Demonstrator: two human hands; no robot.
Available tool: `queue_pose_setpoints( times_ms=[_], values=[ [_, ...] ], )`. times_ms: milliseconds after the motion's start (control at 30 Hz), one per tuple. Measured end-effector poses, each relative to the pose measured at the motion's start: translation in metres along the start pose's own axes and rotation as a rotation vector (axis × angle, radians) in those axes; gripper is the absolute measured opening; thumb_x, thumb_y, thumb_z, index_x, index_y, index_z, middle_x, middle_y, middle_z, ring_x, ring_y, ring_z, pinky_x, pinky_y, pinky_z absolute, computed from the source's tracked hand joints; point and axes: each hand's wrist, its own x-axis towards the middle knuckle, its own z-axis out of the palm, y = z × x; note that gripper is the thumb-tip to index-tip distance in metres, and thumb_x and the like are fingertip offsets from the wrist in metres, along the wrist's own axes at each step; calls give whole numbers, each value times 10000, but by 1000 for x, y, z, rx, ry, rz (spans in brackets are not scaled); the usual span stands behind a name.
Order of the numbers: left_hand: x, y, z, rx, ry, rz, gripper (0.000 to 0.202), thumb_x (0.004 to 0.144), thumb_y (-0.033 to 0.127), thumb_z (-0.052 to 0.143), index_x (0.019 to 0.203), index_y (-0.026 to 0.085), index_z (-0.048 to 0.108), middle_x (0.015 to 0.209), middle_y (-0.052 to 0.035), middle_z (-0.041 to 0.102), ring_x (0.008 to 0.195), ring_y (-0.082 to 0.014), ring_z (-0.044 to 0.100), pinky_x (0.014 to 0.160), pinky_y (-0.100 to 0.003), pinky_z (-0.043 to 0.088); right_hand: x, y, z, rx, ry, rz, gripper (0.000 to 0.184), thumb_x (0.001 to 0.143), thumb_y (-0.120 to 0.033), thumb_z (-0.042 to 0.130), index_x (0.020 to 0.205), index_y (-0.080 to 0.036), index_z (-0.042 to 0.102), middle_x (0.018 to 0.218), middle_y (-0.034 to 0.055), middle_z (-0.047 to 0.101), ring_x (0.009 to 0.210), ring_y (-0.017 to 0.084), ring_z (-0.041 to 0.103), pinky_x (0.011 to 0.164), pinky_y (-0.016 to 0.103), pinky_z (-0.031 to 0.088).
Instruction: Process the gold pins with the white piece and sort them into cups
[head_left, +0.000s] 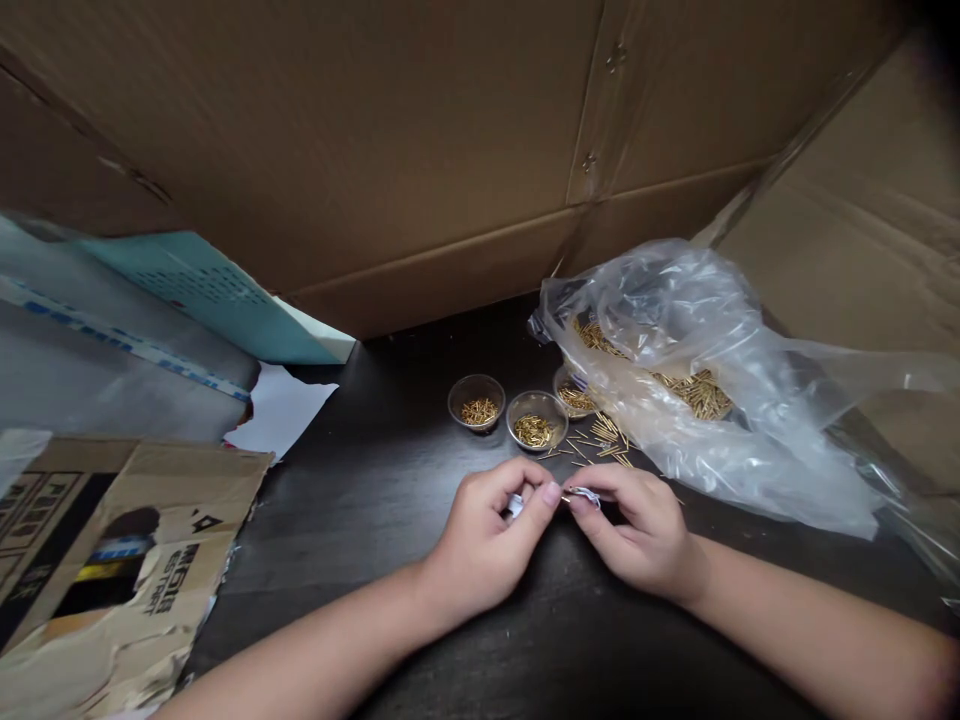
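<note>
My left hand (487, 535) and my right hand (637, 525) meet at the middle of the dark table (375, 520), fingertips almost touching. Both are closed in a pinch. The left holds a small white piece (515, 505); the right pinches a small silvery part (585, 494) with a thin gold pin at its tip. Just beyond the hands stand three small clear cups (477, 402) (537, 420) (574, 392) holding gold pins. Loose gold pins (607, 440) lie scattered beside them.
A crumpled clear plastic bag (720, 380) with many gold pins lies at the right. Big cardboard walls (420, 150) close off the back and right. A torn printed carton (112, 560), white paper (281, 405) and a teal sheet (210, 290) lie at the left.
</note>
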Motion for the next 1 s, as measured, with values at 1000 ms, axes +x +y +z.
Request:
queue_pose_setpoints(
  times_ms=[1000],
  values=[
    [-6, -25, -1, -128, -114, -114, 154, 1012, 318, 556, 988, 169, 585, 733, -15, 676, 686, -137, 631, 684, -247, 495, 1, 3, -4, -14, -67, 102, 45, 935, -151, 586, 952, -192, 596, 664, 8, 683, 515, 135, 631, 479, 252, 478]
  ],
)
